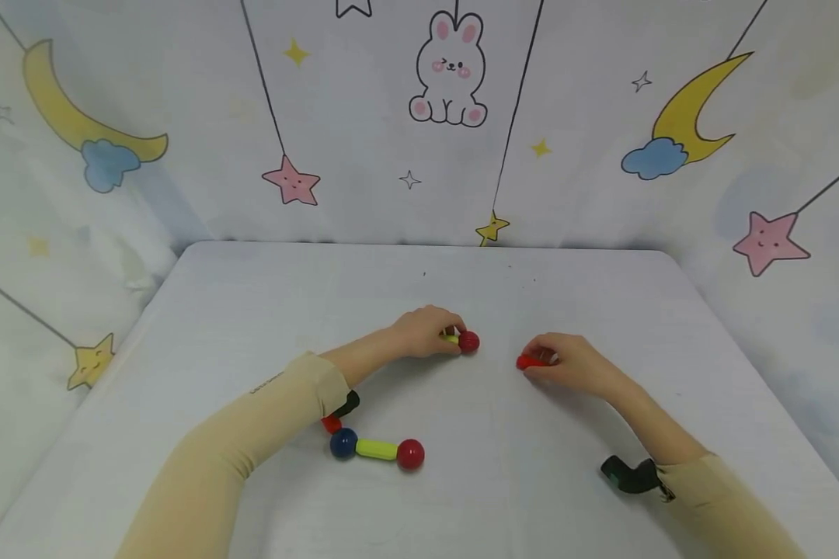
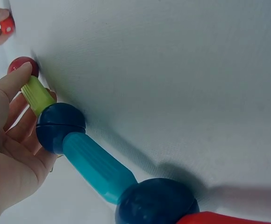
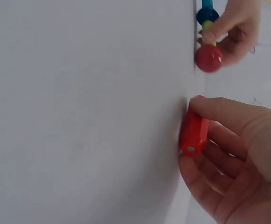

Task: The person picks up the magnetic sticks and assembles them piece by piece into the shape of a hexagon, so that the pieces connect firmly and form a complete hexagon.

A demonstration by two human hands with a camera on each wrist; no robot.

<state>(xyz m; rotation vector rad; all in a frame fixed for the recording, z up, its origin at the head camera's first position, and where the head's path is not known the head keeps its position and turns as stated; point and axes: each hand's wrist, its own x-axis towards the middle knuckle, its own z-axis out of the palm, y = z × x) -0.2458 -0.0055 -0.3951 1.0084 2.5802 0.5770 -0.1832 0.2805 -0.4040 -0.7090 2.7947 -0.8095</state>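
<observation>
My left hand (image 1: 426,332) pinches a yellow-green magnetic rod (image 2: 37,95) near a red ball (image 1: 468,342) at its end. From that rod a chain runs back through a blue ball (image 2: 60,128), a teal rod (image 2: 99,167) and a second blue ball (image 2: 156,201) to a red rod (image 2: 229,218). To the right, my right hand (image 1: 575,362) holds a separate red rod (image 3: 195,130) between thumb and fingers, low over the table. A metal disc shows on that rod's end. A gap lies between the red ball and this rod.
Nearer on the white table (image 1: 503,497), a blue ball (image 1: 343,443), a yellow-green rod (image 1: 376,449) and a red ball (image 1: 410,455) lie joined in line. My left sleeve (image 1: 252,435) covers part of the chain. Behind hangs a patterned cloth (image 1: 363,116).
</observation>
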